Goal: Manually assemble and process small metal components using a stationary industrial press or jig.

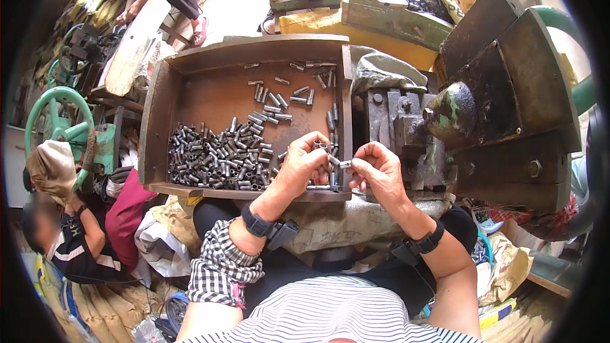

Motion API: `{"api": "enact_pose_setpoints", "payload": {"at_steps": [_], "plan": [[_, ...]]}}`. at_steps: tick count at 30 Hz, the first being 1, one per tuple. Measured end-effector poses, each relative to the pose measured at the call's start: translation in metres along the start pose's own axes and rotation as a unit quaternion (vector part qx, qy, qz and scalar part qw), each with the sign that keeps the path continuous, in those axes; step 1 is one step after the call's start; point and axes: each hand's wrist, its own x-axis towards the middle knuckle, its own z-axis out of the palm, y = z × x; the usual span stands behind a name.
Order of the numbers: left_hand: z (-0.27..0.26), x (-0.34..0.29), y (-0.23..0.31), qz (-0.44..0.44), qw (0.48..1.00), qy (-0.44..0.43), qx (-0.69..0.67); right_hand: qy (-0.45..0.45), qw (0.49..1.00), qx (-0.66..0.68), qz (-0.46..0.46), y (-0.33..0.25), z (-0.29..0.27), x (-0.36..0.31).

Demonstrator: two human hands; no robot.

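Tube at the fingertips: a small silver-grey cylindrical metal tube (345, 164), just right of the frame's centre, above the near right corner of the box.
Its lie: long axis roughly left to right, dipping slightly rightward; it points from the left fingers toward the right thumb and index. Whether it is one piece or two end to end, I cannot tell.
Nearer hand: the bare right hand (379, 168), its fingertips touching the tube's right end.
Right fingers: thumb and index pinched closed on that end, the others loosely curled.
Left fingers: the bare left hand (302, 164) is curled nearly closed around a pair of short grey metal tubes (321, 145), their round open ends facing up.
Box: a shallow brown rectangular box (213, 89), centre of the frame, a dense heap of grey metal tubes (219, 159) in its lower left.
Right of it: a dark, heavy metal machine (451, 114), well apart from the left hand.
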Motion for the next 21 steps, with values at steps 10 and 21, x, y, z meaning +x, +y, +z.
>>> {"api": "enact_pose_setpoints", "payload": {"at_steps": [10, 21], "plan": [[-0.0005, 0.0024, -0.0092, -0.017, 0.997, 0.003, -0.073, 0.0, 0.997, 0.072, 0.023, 0.0004, -0.0006, 0.0006], [0.0068, 0.0002, -0.0085, 0.005, 0.997, 0.024, -0.073, -0.002, 0.984, 0.169, 0.053, 0.0061, -0.0038, 0.0034]]}}
